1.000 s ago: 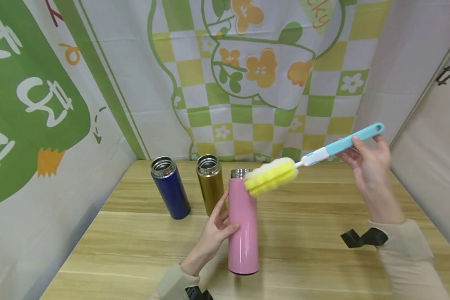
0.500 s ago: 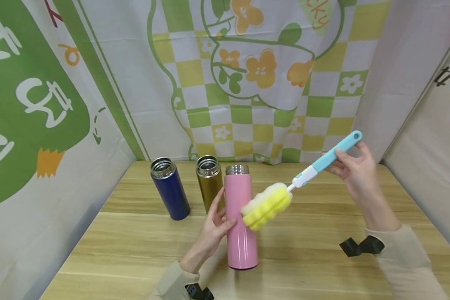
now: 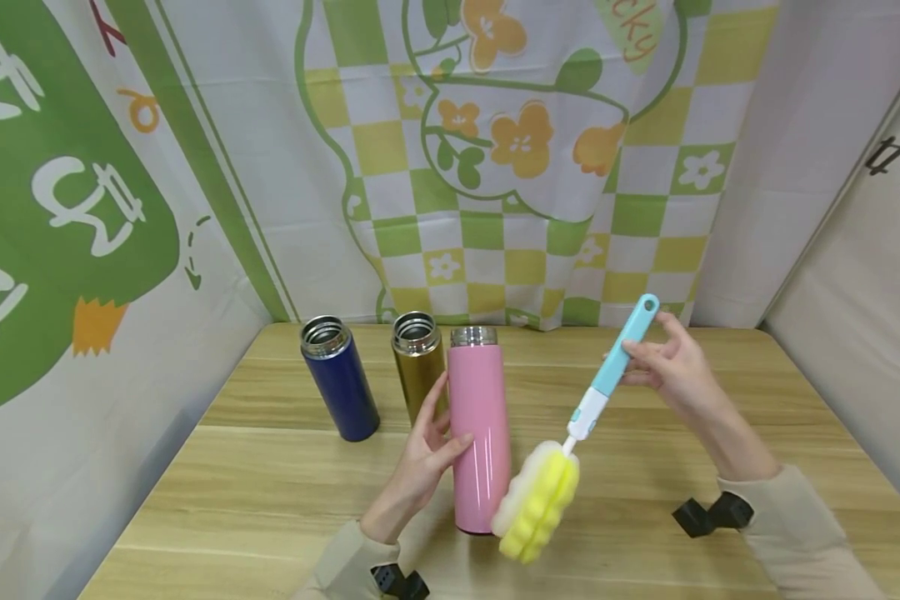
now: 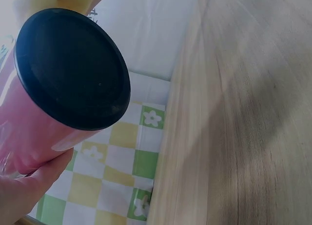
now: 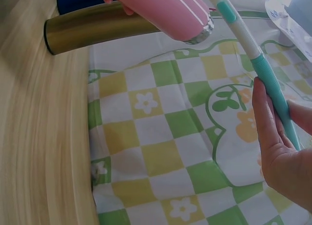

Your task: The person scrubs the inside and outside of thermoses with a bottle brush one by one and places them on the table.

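Observation:
My left hand grips a pink thermos flask around its side, thumb toward me. The flask has a bare steel neck with no cap, and its black base shows in the left wrist view, lifted off the table. A sponge bottle brush hangs head down from my right hand, which pinches its turquoise handle between thumb and fingers. The brush's yellow and white sponge head is beside the flask's lower right side; whether they touch I cannot tell.
A blue flask and a gold flask stand capless on the wooden table, left of the pink one. Behind the table hangs a checked, flower-printed cloth; printed cloth also covers both sides.
The brush has swung from slanting across the pink flask's neck to pointing down, its sponge lowered to the flask's base. My right hand has moved left and down; the pink flask has shifted slightly.

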### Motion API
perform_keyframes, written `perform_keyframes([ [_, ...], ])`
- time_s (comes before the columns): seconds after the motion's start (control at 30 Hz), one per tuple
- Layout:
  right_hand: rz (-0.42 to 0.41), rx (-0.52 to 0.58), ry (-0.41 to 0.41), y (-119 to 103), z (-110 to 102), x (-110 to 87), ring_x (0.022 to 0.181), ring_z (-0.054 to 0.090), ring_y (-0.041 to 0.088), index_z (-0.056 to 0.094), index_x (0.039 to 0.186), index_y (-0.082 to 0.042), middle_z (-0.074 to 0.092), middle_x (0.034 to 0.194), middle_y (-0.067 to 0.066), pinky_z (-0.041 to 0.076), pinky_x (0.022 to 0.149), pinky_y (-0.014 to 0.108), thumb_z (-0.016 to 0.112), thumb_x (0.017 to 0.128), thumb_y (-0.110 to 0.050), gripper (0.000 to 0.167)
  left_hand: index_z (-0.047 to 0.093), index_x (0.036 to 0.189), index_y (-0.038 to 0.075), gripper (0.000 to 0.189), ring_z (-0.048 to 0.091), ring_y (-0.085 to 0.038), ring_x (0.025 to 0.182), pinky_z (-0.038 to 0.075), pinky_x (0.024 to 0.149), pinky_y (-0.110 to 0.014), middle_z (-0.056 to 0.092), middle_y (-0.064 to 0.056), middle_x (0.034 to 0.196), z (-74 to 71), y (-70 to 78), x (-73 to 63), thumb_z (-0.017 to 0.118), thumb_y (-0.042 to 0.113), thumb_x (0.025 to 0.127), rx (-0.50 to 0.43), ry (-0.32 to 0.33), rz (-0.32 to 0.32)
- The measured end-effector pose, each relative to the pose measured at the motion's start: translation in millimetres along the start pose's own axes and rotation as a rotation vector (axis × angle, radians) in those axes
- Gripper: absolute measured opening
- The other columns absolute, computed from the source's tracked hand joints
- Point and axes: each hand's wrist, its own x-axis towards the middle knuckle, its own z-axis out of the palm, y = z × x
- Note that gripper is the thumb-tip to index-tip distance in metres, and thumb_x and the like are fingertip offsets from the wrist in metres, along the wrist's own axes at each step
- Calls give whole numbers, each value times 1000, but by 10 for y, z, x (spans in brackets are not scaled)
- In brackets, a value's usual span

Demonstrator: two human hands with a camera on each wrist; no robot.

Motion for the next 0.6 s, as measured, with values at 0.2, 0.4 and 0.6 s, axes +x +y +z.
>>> perform_keyframes([
  [0.2, -12, 25, 27, 13, 21, 29, 76, 65, 21, 21, 123, -4, 67, 81, 11, 51, 67, 34, 43, 88, 7, 43, 5, 143, 18, 84, 50, -22, 108, 42, 86, -40, 24, -31, 135, -10, -14, -6, 61, 8, 82, -6, -45, 14],
  [0.4, -70, 126, 143, -80, -9, 78, 72, 65, 23, 27, 116, -5, 66, 76, 12, 51, 66, 35, 45, 87, 9, 37, 6, 143, 17, 82, 46, -25, 112, 41, 86, -40, 23, -31, 135, -46, -20, -33, 61, 8, 82, 24, -80, -19],
  [0.6, -147, 267, 245, -206, -62, 120, 71, 65, 27, 28, 114, -3, 65, 75, 17, 51, 65, 37, 48, 85, 9, 38, 4, 142, 16, 83, 45, -24, 113, 40, 87, -42, 22, -30, 136, -66, -25, -66, 59, 6, 82, 39, -92, -51],
])
